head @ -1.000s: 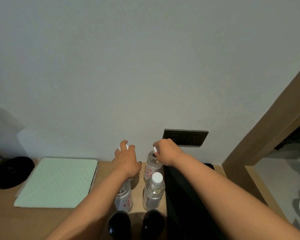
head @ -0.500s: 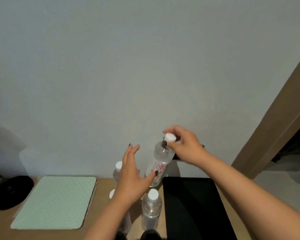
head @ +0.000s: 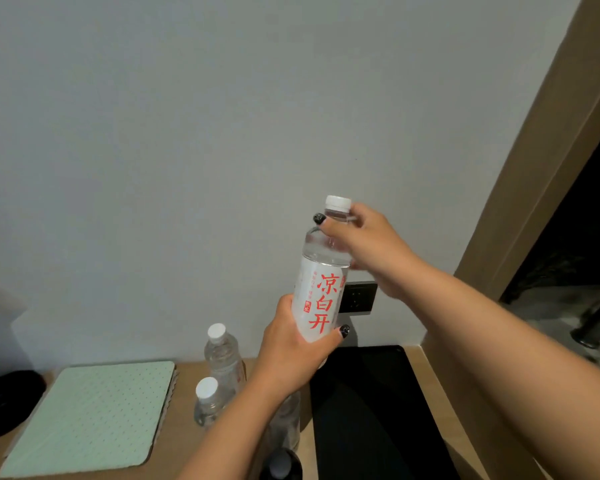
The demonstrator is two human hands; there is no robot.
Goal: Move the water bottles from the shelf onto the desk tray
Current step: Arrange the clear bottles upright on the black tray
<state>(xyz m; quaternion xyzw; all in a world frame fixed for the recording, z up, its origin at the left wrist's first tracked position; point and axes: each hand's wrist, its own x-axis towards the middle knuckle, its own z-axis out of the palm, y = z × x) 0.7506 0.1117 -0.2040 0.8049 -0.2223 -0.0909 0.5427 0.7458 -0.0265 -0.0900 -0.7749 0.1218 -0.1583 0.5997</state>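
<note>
Above the black tray (head: 378, 403), my right hand (head: 364, 244) pinches the bottle (head: 317, 289) at its neck, my left hand (head: 291, 348) grips its base. The tray looks bare; two bottles (head: 222, 355) wait on the surface (head: 187, 441).

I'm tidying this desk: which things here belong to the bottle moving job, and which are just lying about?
Job:
held water bottle
left hand
right hand
two standing water bottles
black tray

Lying about:
green dotted pad
wall socket
black round object

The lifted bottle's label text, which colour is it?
Red, on the lifted bottle; head view.
</note>
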